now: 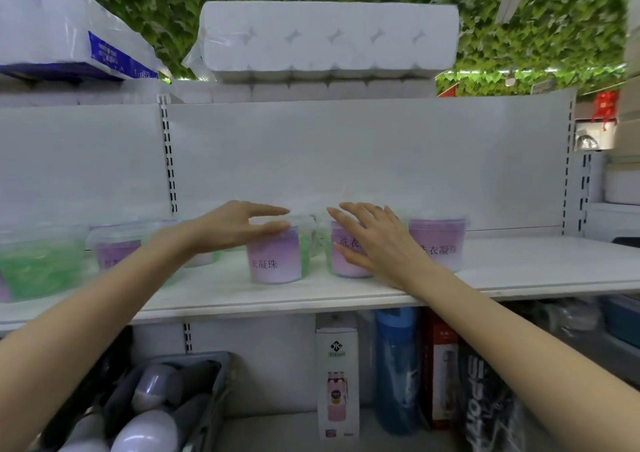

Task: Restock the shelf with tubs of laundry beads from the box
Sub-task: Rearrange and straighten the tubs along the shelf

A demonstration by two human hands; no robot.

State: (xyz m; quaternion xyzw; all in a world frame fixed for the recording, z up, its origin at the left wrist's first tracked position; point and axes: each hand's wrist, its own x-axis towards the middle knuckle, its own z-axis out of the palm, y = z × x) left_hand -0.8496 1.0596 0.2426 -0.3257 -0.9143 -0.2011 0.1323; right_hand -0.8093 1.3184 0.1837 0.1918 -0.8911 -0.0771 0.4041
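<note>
Two hands at upright tubs of laundry beads, mid-shelf.

Below the shelf's [519,268] front edge stand a boxed flask [337,375] and a blue bottle [396,365]. On the shelf, the left hand [239,224] is spread, thumb at the lid rim of a purple-labelled tub [275,261] and forefinger above it. The right hand [370,240] lies with straight fingers against the neighbouring tub [341,266]. A third tub [438,243] stands just to its right. All three are upright with labels facing the front edge, and green contents show through the clear sides. Blurred tubs [114,247] fill the left end. Toilet-roll packs [329,39] lie on top.
</note>
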